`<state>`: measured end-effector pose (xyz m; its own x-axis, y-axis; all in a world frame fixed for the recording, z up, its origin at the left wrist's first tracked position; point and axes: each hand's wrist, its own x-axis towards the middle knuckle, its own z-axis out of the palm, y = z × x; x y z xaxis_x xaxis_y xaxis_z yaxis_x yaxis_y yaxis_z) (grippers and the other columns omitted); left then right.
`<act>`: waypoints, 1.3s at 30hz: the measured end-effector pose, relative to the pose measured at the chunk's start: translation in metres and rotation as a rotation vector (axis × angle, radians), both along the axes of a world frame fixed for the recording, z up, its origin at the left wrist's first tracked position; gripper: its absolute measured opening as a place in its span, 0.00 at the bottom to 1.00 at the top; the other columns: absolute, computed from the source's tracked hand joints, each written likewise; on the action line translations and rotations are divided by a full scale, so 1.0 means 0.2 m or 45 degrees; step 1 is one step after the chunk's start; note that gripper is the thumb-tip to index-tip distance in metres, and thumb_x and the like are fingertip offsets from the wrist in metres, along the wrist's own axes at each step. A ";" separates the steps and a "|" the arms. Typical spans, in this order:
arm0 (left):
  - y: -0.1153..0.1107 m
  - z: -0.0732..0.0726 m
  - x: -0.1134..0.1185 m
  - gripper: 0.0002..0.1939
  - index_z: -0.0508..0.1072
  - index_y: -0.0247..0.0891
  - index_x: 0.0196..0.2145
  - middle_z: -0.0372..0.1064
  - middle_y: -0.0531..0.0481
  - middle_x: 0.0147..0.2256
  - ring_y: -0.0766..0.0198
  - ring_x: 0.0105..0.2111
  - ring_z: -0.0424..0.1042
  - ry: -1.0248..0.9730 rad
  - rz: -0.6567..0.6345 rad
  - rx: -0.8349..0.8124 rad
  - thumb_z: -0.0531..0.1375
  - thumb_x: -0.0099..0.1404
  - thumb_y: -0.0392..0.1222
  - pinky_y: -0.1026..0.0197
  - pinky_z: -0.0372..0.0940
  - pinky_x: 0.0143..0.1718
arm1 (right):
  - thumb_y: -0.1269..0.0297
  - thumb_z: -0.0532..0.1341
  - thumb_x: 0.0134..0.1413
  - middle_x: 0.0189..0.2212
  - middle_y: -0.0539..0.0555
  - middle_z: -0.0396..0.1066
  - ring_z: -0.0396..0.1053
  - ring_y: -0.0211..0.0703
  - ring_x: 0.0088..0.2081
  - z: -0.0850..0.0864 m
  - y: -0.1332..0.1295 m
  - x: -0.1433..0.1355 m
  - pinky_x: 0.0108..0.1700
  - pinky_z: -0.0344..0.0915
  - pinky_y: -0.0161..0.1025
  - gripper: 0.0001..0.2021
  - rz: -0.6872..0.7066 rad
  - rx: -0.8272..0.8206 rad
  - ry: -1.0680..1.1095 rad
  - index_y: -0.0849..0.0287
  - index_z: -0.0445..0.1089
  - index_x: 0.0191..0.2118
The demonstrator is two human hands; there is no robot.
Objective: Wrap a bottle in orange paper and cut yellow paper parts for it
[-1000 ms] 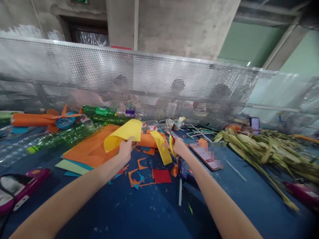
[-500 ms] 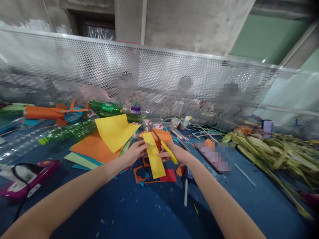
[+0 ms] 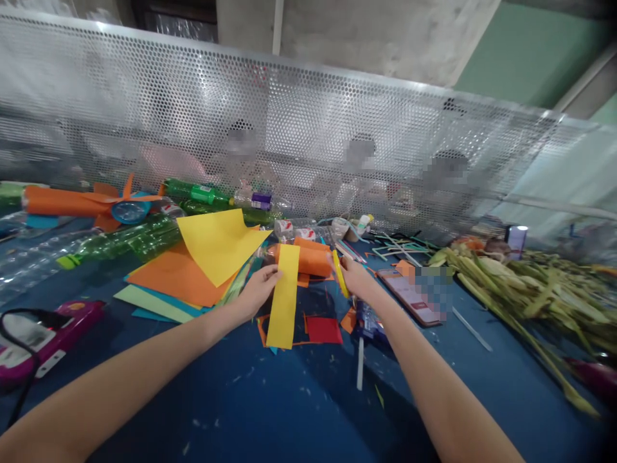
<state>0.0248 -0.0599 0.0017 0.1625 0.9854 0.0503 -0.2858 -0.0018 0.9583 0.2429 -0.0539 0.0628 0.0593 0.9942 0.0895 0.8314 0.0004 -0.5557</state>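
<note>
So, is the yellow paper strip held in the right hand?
No, the left hand holds the yellow paper strip near its edge, while the right hand holds the yellow-handled scissors.

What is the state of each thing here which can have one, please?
Yellow strip, held by the left hand
Scissors, held in the right hand, blade opening unclear
Yellow sheet, curled, on the paper stack
Near green bottle, lying, cap on
Near phone, lying flat, screen lit
Left power strip, plug apparently inserted
Red paper, lying flat
</note>
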 end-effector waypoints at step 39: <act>0.00 -0.01 -0.01 0.12 0.74 0.37 0.34 0.72 0.47 0.32 0.62 0.28 0.71 0.460 -0.044 0.294 0.64 0.48 0.37 0.65 0.66 0.29 | 0.70 0.53 0.54 0.39 0.63 0.73 0.69 0.50 0.43 0.03 0.08 0.39 0.41 0.60 0.38 0.12 -0.401 0.100 -0.614 0.65 0.72 0.39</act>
